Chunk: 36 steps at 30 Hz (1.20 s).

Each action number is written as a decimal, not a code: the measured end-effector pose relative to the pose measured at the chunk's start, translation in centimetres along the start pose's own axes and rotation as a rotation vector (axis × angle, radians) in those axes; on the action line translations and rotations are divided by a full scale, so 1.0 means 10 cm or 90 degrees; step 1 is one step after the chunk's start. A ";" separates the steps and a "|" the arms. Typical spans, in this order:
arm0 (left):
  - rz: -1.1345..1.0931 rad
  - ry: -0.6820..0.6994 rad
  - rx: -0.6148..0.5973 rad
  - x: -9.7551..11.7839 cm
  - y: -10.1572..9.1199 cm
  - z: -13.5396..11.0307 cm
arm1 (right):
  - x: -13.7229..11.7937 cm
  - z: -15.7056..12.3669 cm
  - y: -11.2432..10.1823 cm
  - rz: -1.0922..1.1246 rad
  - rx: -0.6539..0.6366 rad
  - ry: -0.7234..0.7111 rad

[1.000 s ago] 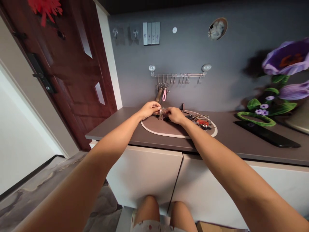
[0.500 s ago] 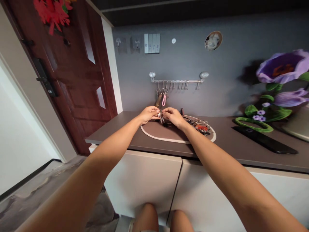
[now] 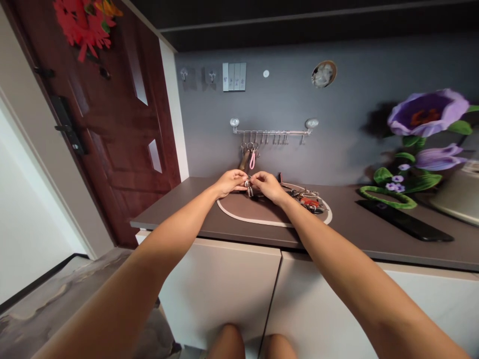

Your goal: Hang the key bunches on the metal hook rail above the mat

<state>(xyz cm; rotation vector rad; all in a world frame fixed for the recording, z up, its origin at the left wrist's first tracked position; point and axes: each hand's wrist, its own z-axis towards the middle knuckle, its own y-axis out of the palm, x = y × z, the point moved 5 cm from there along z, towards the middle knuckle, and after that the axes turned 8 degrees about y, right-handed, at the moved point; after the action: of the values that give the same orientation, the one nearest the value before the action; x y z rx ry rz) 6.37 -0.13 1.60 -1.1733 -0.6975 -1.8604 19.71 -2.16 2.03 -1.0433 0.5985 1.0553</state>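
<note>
My left hand (image 3: 231, 181) and my right hand (image 3: 266, 185) meet over the back left of an oval brown mat (image 3: 258, 212). Both pinch a small bunch of keys on a metal ring (image 3: 248, 186), which hangs between the fingertips just above the mat. A pile of other keys with a red tag (image 3: 307, 200) lies on the mat's right side. On the wall behind, a chrome hook rail (image 3: 271, 131) carries a brown fob and a pink strap (image 3: 253, 159) at its left end.
A dark countertop (image 3: 209, 219) over white cabinet doors (image 3: 224, 284) runs to the right. A black flat device (image 3: 404, 227) and a green stem with purple flowers (image 3: 389, 197) lie at the right. A red-brown door (image 3: 112, 114) stands at the left.
The view has tilted down a little, so the wall things sit lower in frame. My hands have come closer together on the key ring and lifted it slightly off the mat.
</note>
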 end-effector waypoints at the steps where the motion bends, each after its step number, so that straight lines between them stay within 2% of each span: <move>1: 0.001 -0.001 -0.002 -0.01 0.00 0.00 | 0.01 0.00 -0.01 -0.003 0.013 0.001; 4: 0.015 -0.010 -0.011 -0.06 0.00 0.01 | 0.04 0.00 -0.02 -0.009 0.047 0.006; 12: 0.094 0.021 0.006 -0.08 -0.01 0.04 | 0.01 -0.05 -0.04 0.021 0.058 0.034; 15: 0.201 0.071 0.028 -0.06 -0.04 0.06 | -0.03 -0.07 -0.07 0.055 0.084 0.055; 20: 0.462 0.178 0.061 0.01 -0.08 0.05 | -0.13 -0.03 -0.17 0.072 0.148 0.046; 25: 0.619 0.240 0.056 0.04 -0.07 0.04 | -0.27 0.19 -0.30 0.099 0.190 0.055; 31: 0.649 0.216 0.064 0.03 -0.06 0.04 | -0.37 0.56 -0.49 0.120 0.288 0.055; 36: 0.661 0.220 0.058 0.01 -0.05 0.05 | -0.33 0.85 -0.63 -0.001 0.380 0.045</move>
<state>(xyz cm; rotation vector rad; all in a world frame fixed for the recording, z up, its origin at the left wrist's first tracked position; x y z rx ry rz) 6.17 0.45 1.89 -0.8543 0.0608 -1.0687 23.50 3.44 10.83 -0.5560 0.9012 0.7658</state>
